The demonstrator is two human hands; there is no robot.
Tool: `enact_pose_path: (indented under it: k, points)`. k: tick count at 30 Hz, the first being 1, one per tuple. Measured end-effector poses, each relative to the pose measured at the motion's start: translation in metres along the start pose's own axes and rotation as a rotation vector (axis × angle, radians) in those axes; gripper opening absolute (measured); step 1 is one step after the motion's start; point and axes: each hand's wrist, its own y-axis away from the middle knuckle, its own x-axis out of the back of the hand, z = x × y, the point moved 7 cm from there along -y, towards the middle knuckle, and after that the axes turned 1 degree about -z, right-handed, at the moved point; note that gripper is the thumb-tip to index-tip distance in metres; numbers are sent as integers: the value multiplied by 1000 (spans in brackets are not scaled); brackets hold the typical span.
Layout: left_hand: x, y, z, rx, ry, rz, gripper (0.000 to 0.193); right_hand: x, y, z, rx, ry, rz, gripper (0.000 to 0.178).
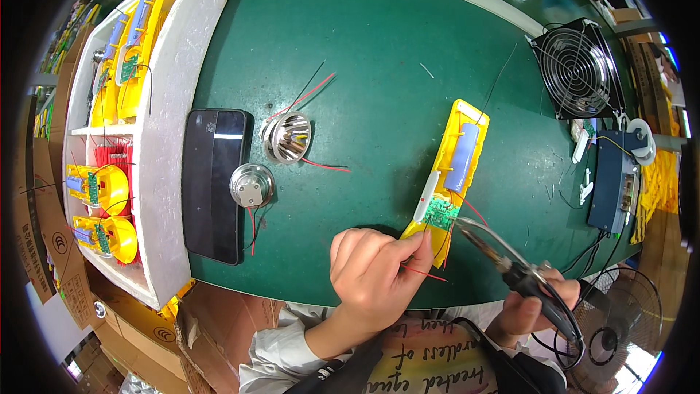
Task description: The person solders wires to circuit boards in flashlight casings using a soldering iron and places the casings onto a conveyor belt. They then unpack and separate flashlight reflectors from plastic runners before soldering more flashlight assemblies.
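A yellow flashlight housing half (436, 244) lies at a slant in front of me, with a blue cylindrical battery (461, 157) and a small green circuit board (440, 213) in it. My left hand (379, 270) is closed at its near end, thumb and forefinger pinched on a thin red wire (426, 274) whose end sticks out past the thumb. My right hand (532, 306) grips a soldering iron (521, 277) with a curved metal tube along it. The iron's tip is close to the board's right edge; whether it touches, I cannot tell.
At left stands a white foam box (175, 66) of yellow housings, beside a black phone (214, 190). Two silver lamp cups, one a shiny reflector (293, 137), the other seen from its back (251, 186), trail wires. A square fan (580, 69) and blue soldering station (611, 182) stand right.
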Motion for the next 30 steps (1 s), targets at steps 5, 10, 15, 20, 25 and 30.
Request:
enact_pose_path:
  k: [5, 10, 15, 20, 25, 30]
  points:
    - [3, 1, -1, 9, 3, -3, 18, 55, 3, 17, 84, 150, 306, 49]
    - [2, 3, -3, 32, -20, -6, 19, 60, -2, 31, 49, 90, 289, 41]
    - [0, 3, -4, 44, -22, 2, 18, 63, -1, 43, 30, 79, 295, 41]
    - [1, 3, -3, 43, -24, 17, 18, 68, 0, 42, 4, 43, 278, 42]
    - [1, 3, -1, 20, -7, 24, 18, 55, -4, 20, 33, 14, 276, 44]
    - [2, 2, -2, 33, 11, 21, 18, 9, -5, 1, 0, -119, 26, 44]
